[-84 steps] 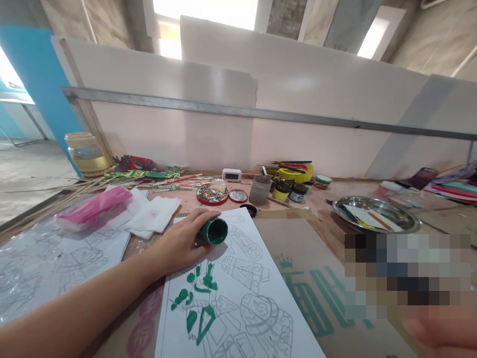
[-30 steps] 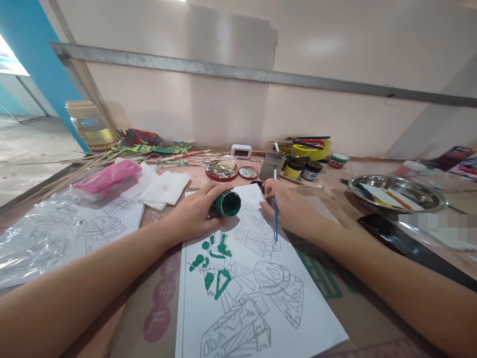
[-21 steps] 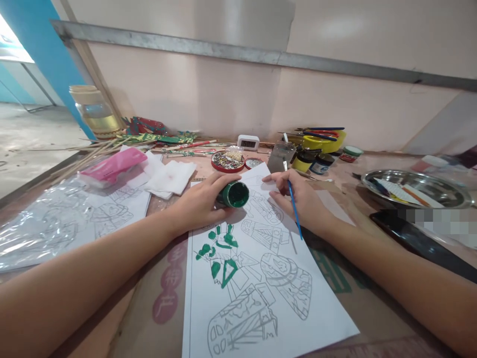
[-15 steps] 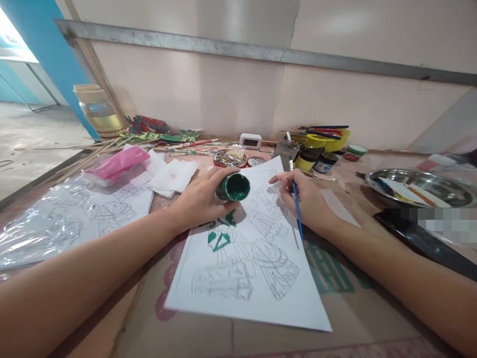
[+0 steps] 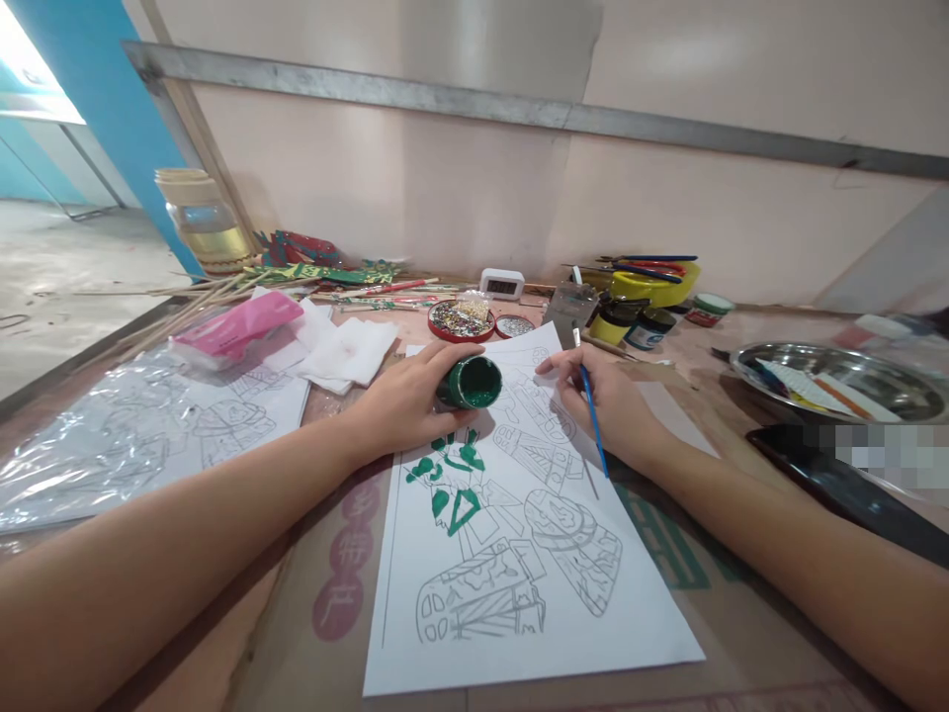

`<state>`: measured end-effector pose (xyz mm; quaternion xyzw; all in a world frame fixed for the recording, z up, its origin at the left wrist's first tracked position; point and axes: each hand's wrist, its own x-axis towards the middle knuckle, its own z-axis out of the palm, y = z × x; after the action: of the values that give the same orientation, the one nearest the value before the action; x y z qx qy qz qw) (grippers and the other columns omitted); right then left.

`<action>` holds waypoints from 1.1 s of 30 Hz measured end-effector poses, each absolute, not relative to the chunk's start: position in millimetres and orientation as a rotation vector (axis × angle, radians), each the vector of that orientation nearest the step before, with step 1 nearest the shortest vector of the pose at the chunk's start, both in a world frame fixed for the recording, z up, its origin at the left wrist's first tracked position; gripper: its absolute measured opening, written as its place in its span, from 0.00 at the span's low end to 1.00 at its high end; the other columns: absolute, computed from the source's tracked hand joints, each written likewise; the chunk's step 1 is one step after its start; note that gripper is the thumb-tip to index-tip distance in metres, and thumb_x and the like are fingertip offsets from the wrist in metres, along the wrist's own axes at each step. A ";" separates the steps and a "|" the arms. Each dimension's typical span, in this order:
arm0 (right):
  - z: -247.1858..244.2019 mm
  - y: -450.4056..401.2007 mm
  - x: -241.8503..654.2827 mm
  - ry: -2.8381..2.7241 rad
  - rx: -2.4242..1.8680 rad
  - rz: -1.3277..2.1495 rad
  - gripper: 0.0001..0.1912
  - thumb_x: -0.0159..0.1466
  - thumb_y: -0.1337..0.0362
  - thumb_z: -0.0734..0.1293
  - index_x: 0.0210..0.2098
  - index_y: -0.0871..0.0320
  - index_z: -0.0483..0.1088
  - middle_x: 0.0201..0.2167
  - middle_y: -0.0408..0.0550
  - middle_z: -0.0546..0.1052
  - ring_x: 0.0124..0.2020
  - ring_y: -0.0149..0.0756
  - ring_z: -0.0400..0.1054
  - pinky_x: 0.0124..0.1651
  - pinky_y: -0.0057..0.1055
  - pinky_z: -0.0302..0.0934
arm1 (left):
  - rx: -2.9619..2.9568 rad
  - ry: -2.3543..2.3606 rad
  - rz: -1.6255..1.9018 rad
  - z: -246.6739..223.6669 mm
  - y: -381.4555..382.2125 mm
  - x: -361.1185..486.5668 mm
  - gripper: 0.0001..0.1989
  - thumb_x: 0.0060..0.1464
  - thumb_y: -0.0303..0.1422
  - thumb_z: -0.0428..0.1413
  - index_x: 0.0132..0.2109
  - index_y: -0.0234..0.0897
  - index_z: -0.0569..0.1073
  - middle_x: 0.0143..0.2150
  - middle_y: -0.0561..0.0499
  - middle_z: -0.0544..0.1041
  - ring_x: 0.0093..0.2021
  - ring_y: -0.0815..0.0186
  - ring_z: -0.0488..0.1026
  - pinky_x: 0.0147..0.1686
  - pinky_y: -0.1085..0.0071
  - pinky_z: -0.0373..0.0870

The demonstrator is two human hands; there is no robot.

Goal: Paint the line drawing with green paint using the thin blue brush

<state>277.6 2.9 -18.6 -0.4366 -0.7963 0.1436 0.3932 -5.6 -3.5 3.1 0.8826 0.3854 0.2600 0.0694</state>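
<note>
My left hand (image 5: 415, 399) is wrapped round a jar of green paint (image 5: 475, 384), tilted so its open mouth faces me. Beneath it lies a white sheet with line drawings (image 5: 593, 648), some shapes on its left filled in green. In my right hand (image 5: 593, 400), pinched between thumb and fingers, is a blue paintbrush (image 5: 594, 420) with its bristles pointing up and away. That hand rests at the sheet's right edge, apart from the jar. The jar's far side is hidden by my left hand.
Plastic-covered drawings (image 5: 133, 435), a pink packet (image 5: 237, 326) and white tissues (image 5: 352, 351) lie left. Behind stand a red dish of beads (image 5: 461, 318), a small clock (image 5: 502, 284) and paint jars (image 5: 614, 321). A metal bowl (image 5: 919, 381) is at right. Cardboard (image 5: 297, 653) lies underneath.
The drawing sheet has shifted right and turned slightly, uncovering more green-painted shapes. My left hand with the jar has moved slightly right and down. The brush stays in my right hand.
</note>
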 end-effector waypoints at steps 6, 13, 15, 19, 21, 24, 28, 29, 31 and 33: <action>-7.6 -1.1 277.3 -1.902 -1.089 0.215 0.06 0.66 0.67 0.63 0.42 0.52 0.64 0.50 0.54 0.79 0.41 0.44 0.73 0.47 0.46 0.68 | 2.651 1.137 0.757 3.7 -2.8 -7.3 0.31 0.58 0.38 0.61 0.66 0.42 0.61 0.63 0.43 0.72 0.60 0.49 0.73 0.57 0.52 0.71; 18.0 -52.4 260.3 -1.880 -0.801 0.133 0.23 0.78 0.54 0.51 0.55 0.50 0.74 0.36 0.50 0.75 0.39 0.43 0.72 0.43 0.44 0.69 | 2.662 1.143 0.696 4.9 -5.4 -7.7 0.31 0.59 0.38 0.60 0.67 0.46 0.60 0.62 0.43 0.70 0.58 0.48 0.73 0.57 0.50 0.71; 17.8 -64.0 255.7 -1.962 -0.714 0.177 0.19 0.78 0.56 0.54 0.56 0.49 0.73 0.37 0.49 0.77 0.38 0.41 0.73 0.39 0.39 0.70 | 2.682 1.116 0.691 4.8 -5.8 -8.0 0.32 0.59 0.37 0.60 0.67 0.47 0.60 0.62 0.43 0.69 0.57 0.48 0.73 0.57 0.50 0.71; 10.8 -68.0 249.5 -2.047 -0.556 0.295 0.12 0.77 0.58 0.58 0.50 0.50 0.72 0.38 0.48 0.80 0.39 0.40 0.77 0.42 0.38 0.74 | 2.709 1.073 0.692 4.3 -5.6 -8.9 0.32 0.59 0.35 0.60 0.68 0.48 0.60 0.62 0.43 0.67 0.57 0.49 0.73 0.57 0.51 0.72; 6.6 -63.6 247.1 -2.063 -0.571 0.286 0.07 0.74 0.63 0.62 0.45 0.52 0.72 0.38 0.47 0.81 0.40 0.39 0.78 0.43 0.36 0.74 | 2.719 1.069 0.695 3.8 -5.2 -9.2 0.32 0.60 0.34 0.60 0.68 0.49 0.59 0.62 0.44 0.67 0.57 0.50 0.72 0.56 0.52 0.72; 0.8 -56.1 244.3 -2.029 -0.714 0.303 0.07 0.70 0.69 0.65 0.44 0.54 0.74 0.40 0.48 0.83 0.41 0.37 0.79 0.46 0.33 0.75 | 2.724 1.070 0.688 2.9 -4.5 -9.5 0.32 0.60 0.35 0.60 0.68 0.49 0.59 0.60 0.44 0.67 0.57 0.50 0.73 0.55 0.52 0.73; -4.4 -49.6 243.5 -1.983 -0.847 0.399 0.08 0.69 0.69 0.66 0.43 0.54 0.77 0.39 0.47 0.84 0.41 0.38 0.80 0.47 0.34 0.76 | 2.721 1.066 0.697 2.7 -4.3 -9.5 0.32 0.61 0.35 0.60 0.68 0.48 0.59 0.60 0.44 0.67 0.56 0.51 0.73 0.55 0.52 0.73; -5.1 -48.7 243.7 -1.977 -0.830 0.406 0.08 0.69 0.69 0.66 0.43 0.54 0.77 0.40 0.47 0.85 0.41 0.38 0.80 0.47 0.34 0.76 | 2.724 1.064 0.699 2.8 -4.4 -9.6 0.32 0.61 0.35 0.60 0.68 0.49 0.58 0.60 0.44 0.67 0.56 0.51 0.73 0.55 0.52 0.73; -5.7 -47.9 244.4 -1.986 -0.768 0.396 0.08 0.69 0.69 0.66 0.43 0.54 0.78 0.40 0.48 0.84 0.42 0.38 0.80 0.48 0.34 0.76 | 2.730 1.058 0.697 3.0 -4.7 -9.8 0.32 0.60 0.35 0.60 0.68 0.49 0.58 0.60 0.44 0.66 0.56 0.51 0.73 0.55 0.52 0.73; -5.6 -48.1 244.9 -2.021 -0.722 0.386 0.09 0.70 0.70 0.65 0.44 0.55 0.77 0.41 0.49 0.83 0.43 0.38 0.79 0.48 0.35 0.75 | 2.733 1.052 0.694 3.0 -4.8 -10.0 0.32 0.60 0.34 0.60 0.68 0.49 0.58 0.60 0.44 0.66 0.56 0.51 0.73 0.54 0.53 0.73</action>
<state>244.9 -48.1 -5.6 -0.2934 -0.8220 0.1568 0.4622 -10.0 -4.8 3.0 0.9061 0.3488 0.2300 0.0658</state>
